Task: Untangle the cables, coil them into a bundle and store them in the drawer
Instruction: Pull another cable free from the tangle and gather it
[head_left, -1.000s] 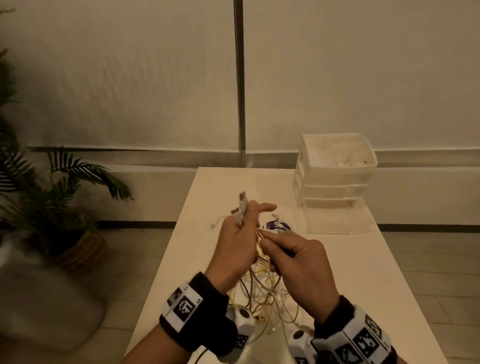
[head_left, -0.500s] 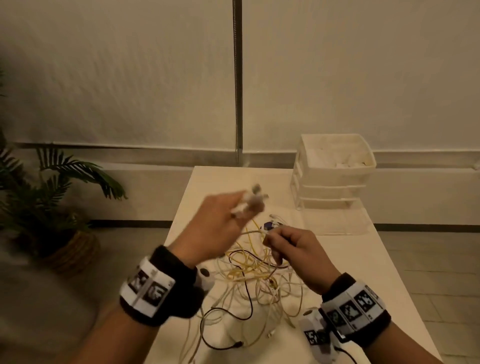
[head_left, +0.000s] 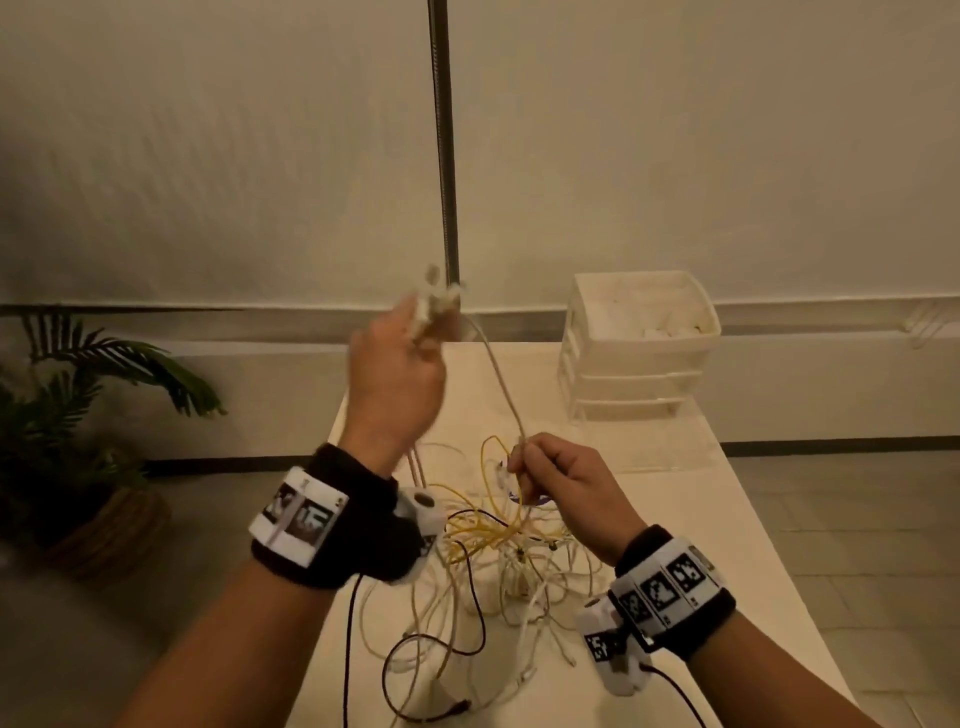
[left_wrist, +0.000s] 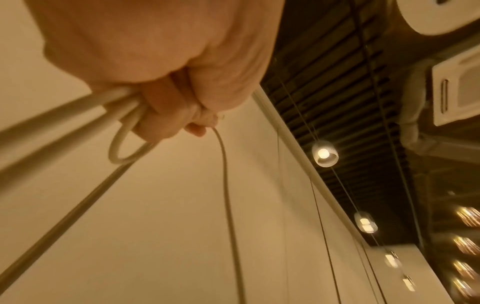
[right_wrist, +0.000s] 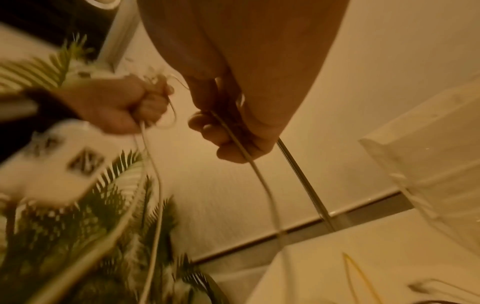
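Stretching away under both arms, the white table (head_left: 753, 545) is carrying a tiered plastic drawer unit (head_left: 639, 358) at its far right corner, with its bottom drawer (head_left: 649, 441) pulled out toward the person. A potted palm (head_left: 78, 415) is standing on the floor to the left. Lying on the tabletop between the wrists is the tangle of cables (head_left: 498, 566), white, yellow and black strands looping over one another. Compared with half a second ago, the left hand (head_left: 395, 379) is now riding higher and farther from the pile, fingers curled round a white cable (head_left: 498, 384) whose plug ends are sticking up above the knuckles; the left wrist view is showing a small loop of it gathered in the fist. That cable is now running taut down to the right hand (head_left: 561, 483), which is staying low over the tangle, pinching the strand between thumb and curled fingers.
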